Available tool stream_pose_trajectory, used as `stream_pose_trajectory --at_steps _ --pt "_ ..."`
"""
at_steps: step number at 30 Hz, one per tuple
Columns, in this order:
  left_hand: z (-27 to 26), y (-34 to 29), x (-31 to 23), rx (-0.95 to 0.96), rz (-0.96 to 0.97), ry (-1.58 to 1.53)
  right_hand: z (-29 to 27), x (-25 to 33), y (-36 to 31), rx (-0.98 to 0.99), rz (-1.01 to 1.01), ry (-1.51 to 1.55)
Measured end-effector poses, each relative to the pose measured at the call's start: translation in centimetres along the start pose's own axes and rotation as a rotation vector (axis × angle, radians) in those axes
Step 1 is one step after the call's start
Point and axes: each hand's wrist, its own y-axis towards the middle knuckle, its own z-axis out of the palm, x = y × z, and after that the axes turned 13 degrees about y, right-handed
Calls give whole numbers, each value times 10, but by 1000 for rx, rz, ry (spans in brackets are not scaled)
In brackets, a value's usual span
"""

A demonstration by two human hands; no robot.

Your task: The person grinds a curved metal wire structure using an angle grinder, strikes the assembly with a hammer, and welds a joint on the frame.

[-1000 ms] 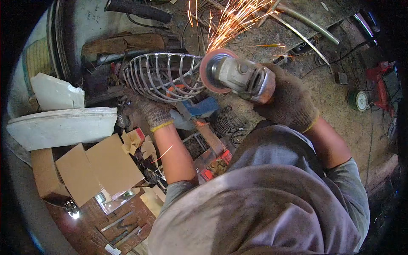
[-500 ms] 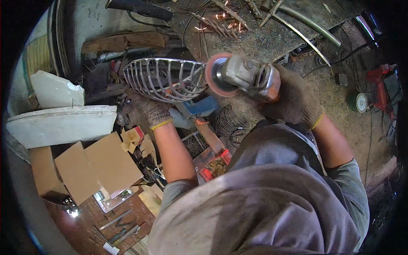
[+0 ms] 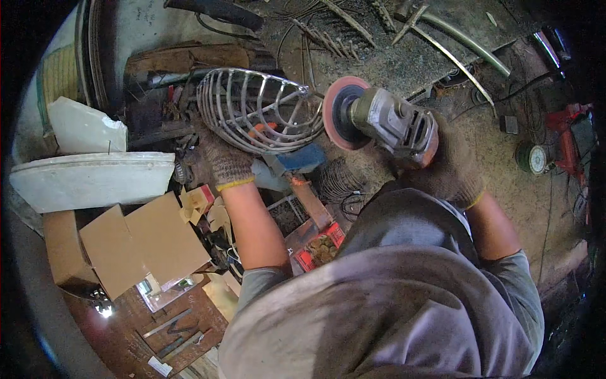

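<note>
Two gloved hands are at work. The left hand [image 3: 227,155] closes around the near left side of a metal cage [image 3: 260,104], its fingertips hidden by the bars. The right hand [image 3: 453,163] wraps the body of a grinder [image 3: 401,123], though the thumb is hard to make out. Left of that hand, the grinder's round disc [image 3: 331,123] stands just beside the cage's right end; whether they touch, I cannot tell. A blue object [image 3: 303,158] lies right of the left hand, white panels [image 3: 95,180] to its left, flattened cardboard [image 3: 167,234] below it. Well right of the right hand sits a spool [image 3: 537,159]; beyond it, toward the top, lies a curved metal strip [image 3: 453,60].
</note>
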Motion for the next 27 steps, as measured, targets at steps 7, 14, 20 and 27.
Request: stream_pose_trajectory --at_steps 7,14,20,27 --pt "-9 19 4 -9 88 59 13 -14 2 -41 35 48" --pt "16 24 -5 -26 91 94 11 -24 -9 -64 63 -44" --pt "5 42 -4 -104 53 64 23 -37 -9 -58 -17 138" --pt "21 34 -4 -75 91 5 30 -40 -9 -80 14 21"
